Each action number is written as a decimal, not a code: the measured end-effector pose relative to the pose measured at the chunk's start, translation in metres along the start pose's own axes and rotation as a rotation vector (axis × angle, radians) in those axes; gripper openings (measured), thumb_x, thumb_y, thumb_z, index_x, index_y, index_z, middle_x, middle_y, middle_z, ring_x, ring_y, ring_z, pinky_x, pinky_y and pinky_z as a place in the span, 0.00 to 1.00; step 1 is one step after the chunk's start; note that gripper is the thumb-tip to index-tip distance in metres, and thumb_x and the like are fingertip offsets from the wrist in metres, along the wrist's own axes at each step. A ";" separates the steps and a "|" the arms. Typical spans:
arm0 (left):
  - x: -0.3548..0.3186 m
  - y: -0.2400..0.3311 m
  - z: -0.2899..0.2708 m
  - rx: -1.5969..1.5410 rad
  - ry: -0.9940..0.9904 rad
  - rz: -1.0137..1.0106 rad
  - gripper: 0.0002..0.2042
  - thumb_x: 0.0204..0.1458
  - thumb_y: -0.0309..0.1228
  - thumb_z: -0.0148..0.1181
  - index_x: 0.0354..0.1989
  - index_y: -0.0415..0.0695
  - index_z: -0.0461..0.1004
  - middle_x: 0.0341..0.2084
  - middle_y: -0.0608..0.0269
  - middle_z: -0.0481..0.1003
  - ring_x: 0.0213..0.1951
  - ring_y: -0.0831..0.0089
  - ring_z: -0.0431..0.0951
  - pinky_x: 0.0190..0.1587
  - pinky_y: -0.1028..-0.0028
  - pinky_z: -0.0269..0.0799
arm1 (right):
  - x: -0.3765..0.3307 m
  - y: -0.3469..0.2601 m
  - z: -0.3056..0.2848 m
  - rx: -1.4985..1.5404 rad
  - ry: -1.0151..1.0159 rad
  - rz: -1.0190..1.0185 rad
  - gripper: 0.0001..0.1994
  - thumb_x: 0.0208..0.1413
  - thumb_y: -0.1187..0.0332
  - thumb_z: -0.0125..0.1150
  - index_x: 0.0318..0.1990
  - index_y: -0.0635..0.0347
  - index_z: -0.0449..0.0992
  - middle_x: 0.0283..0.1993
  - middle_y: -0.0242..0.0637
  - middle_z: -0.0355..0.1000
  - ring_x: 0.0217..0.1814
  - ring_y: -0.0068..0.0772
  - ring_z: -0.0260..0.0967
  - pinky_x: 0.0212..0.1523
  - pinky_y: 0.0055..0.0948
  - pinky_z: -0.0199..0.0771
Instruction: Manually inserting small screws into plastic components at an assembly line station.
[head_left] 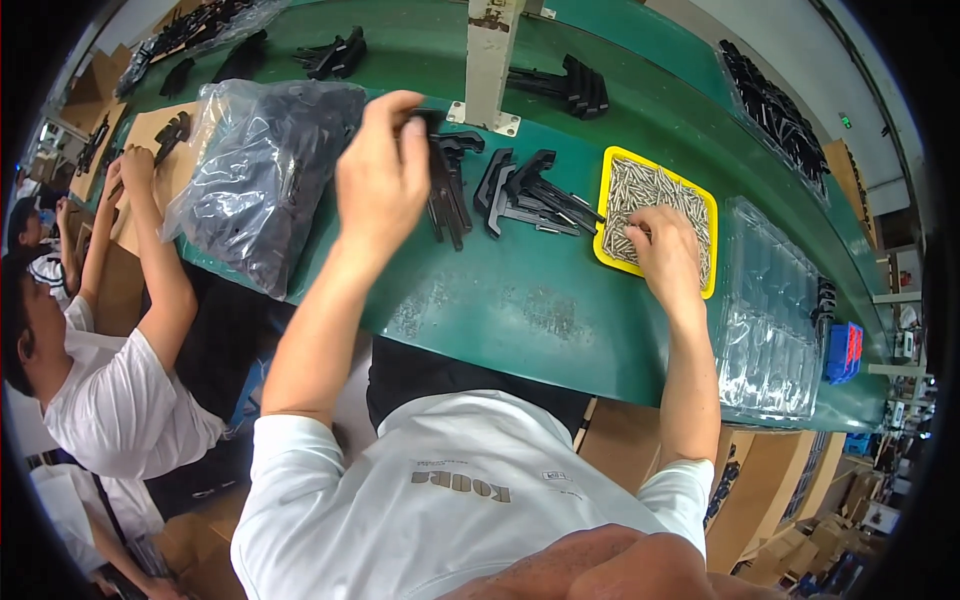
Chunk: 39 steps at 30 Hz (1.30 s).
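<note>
My right hand [665, 250] dips curled fingers into the yellow tray [711, 215] of small metal pins [640, 195]: light, slippery, best pinched singly. Farther left, my left hand [380, 180] pinches a stiff black plastic part [440, 185] by its top above the green counter [500, 310].

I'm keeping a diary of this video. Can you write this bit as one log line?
left hand: holds black part | right hand: on pins in yellow tray | beside: bag, clear trays | green table
</note>
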<state>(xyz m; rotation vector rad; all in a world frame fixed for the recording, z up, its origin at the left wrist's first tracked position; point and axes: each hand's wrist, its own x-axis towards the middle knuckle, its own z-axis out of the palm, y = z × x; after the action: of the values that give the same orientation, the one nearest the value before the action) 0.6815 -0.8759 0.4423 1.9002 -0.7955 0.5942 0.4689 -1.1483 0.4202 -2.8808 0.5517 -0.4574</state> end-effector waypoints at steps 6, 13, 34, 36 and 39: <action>-0.008 0.045 0.038 -0.598 -0.202 -0.366 0.12 0.65 0.25 0.53 0.55 0.38 0.70 0.38 0.54 0.80 0.37 0.65 0.83 0.39 0.68 0.77 | 0.003 0.003 0.001 0.035 0.113 0.007 0.06 0.57 0.68 0.69 0.38 0.61 0.83 0.39 0.38 0.78 0.43 0.44 0.74 0.50 0.38 0.74; -0.034 0.036 0.064 -0.586 -0.255 -0.183 0.11 0.68 0.23 0.50 0.56 0.40 0.68 0.40 0.58 0.77 0.33 0.76 0.73 0.34 0.75 0.72 | 0.004 0.005 -0.001 0.127 0.254 0.089 0.05 0.57 0.70 0.68 0.38 0.60 0.83 0.39 0.38 0.78 0.41 0.44 0.74 0.48 0.37 0.74; -0.045 0.037 0.068 -0.695 -0.318 -0.146 0.12 0.61 0.18 0.56 0.51 0.42 0.66 0.42 0.59 0.77 0.33 0.76 0.72 0.36 0.76 0.70 | 0.015 -0.020 -0.015 0.399 0.213 0.224 0.06 0.59 0.74 0.66 0.43 0.63 0.83 0.38 0.38 0.78 0.34 0.32 0.70 0.37 0.30 0.71; -0.047 0.040 0.070 -0.695 -0.306 -0.140 0.13 0.58 0.17 0.56 0.49 0.42 0.67 0.41 0.59 0.77 0.34 0.74 0.73 0.38 0.74 0.71 | 0.015 -0.035 -0.015 0.527 0.228 0.201 0.06 0.58 0.75 0.66 0.42 0.64 0.83 0.37 0.37 0.77 0.34 0.31 0.70 0.36 0.29 0.70; -0.048 0.048 0.073 -0.713 -0.281 -0.122 0.15 0.49 0.14 0.57 0.45 0.41 0.69 0.38 0.58 0.77 0.36 0.67 0.75 0.44 0.68 0.73 | 0.012 -0.061 -0.014 0.896 0.280 0.144 0.05 0.57 0.78 0.66 0.41 0.65 0.82 0.36 0.35 0.77 0.32 0.26 0.67 0.34 0.24 0.67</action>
<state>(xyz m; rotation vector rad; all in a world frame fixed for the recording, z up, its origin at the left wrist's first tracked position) 0.6191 -0.9445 0.4064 1.3613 -0.9091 -0.0519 0.4949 -1.0987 0.4498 -1.9257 0.4322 -0.8316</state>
